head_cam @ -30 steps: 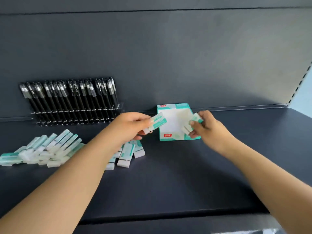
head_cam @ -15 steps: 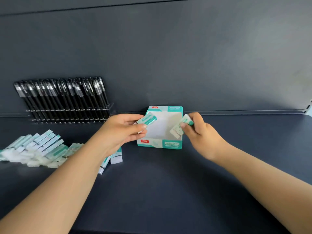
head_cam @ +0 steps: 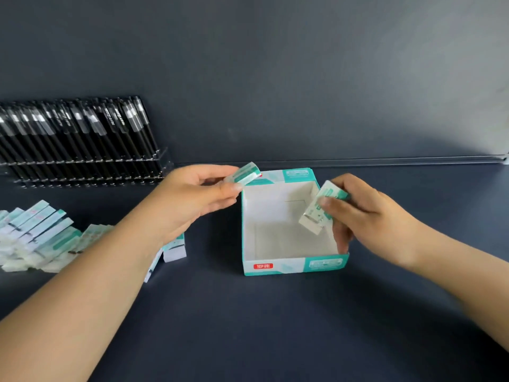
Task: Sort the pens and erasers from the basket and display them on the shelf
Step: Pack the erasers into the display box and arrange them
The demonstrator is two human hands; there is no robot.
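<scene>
An open teal-and-white cardboard box (head_cam: 292, 267) stands on the dark shelf (head_cam: 275, 326), its white inside bare. My left hand (head_cam: 187, 202) pinches a teal-sleeved white eraser (head_cam: 243, 174) just over the box's far left corner. My right hand (head_cam: 366, 216) grips another eraser (head_cam: 321, 208), tilted over the box's right wall. Several loose erasers (head_cam: 35, 235) lie in a heap at the left, and a few more erasers (head_cam: 173, 249) show under my left forearm. Black pens (head_cam: 74, 133) stand in a clear rack at the back left.
The shelf's dark back wall (head_cam: 275, 78) rises right behind the box and the pen rack. A metal rail (head_cam: 385, 160) runs along the wall's foot on the right. Bare shelf surface lies in front of and right of the box.
The view has moved closer and lower, so the box now looks bigger. Both hands keep their erasers; the right one has tipped its eraser down over the box's right side.
</scene>
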